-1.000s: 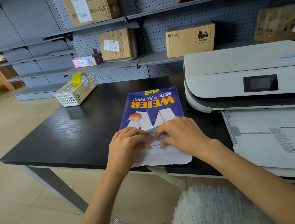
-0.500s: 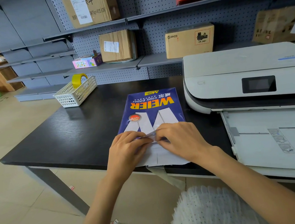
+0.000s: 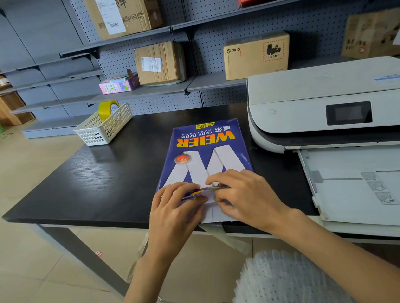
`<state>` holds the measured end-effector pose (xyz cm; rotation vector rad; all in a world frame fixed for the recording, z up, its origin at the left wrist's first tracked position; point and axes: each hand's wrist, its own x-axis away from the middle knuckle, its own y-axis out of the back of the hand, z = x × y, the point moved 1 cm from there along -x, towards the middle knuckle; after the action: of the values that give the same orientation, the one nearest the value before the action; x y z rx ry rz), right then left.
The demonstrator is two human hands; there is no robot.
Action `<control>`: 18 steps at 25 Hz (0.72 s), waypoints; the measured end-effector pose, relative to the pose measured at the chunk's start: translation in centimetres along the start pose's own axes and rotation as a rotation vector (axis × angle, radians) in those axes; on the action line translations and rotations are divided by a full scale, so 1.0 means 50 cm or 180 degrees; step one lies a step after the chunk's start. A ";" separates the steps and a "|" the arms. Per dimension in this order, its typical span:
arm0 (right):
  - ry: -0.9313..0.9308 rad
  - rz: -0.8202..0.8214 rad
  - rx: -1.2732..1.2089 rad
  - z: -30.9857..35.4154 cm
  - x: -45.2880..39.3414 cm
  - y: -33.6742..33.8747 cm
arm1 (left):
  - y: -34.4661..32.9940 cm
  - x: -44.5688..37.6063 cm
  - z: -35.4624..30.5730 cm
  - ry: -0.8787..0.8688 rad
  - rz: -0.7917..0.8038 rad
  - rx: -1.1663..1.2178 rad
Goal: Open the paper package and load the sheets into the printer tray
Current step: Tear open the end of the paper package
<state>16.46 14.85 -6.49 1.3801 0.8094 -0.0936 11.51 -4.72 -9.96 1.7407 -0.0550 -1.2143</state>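
A blue "WEIER copy paper" package (image 3: 204,150) lies flat on the black table (image 3: 102,183), its near end at the table's front edge. My left hand (image 3: 174,215) and my right hand (image 3: 247,198) both pinch the wrapper's folded end flap (image 3: 206,190), which is lifted off the white sheets (image 3: 215,215) showing beneath. To the right stands a white printer (image 3: 334,104) with its paper tray (image 3: 373,180) pulled out toward me.
A white plastic basket (image 3: 103,128) holding a yellow tape roll (image 3: 108,108) sits at the table's back left. Grey shelves behind carry cardboard boxes (image 3: 256,55). A torn wrapper strip (image 3: 227,238) hangs over the table's front edge.
Both hands have peeled the package's end flap back and up a little, baring more of the fold. The package itself has not shifted.
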 end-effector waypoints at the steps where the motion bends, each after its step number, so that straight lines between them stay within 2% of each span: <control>1: 0.0079 -0.0005 0.0016 0.002 0.004 0.000 | 0.001 0.006 -0.004 0.0003 -0.0018 0.0039; 8: 0.0284 -0.0082 0.0063 0.015 0.022 0.009 | 0.012 0.025 -0.028 -0.0023 -0.0241 0.0258; 18: 0.0522 -0.0206 0.0107 0.052 0.066 0.020 | 0.039 0.079 -0.053 -0.0216 -0.0364 0.0187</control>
<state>20.57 14.05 -7.55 1.4064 0.9935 -0.0446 16.31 -5.99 -11.23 1.7731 -0.0319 -1.3675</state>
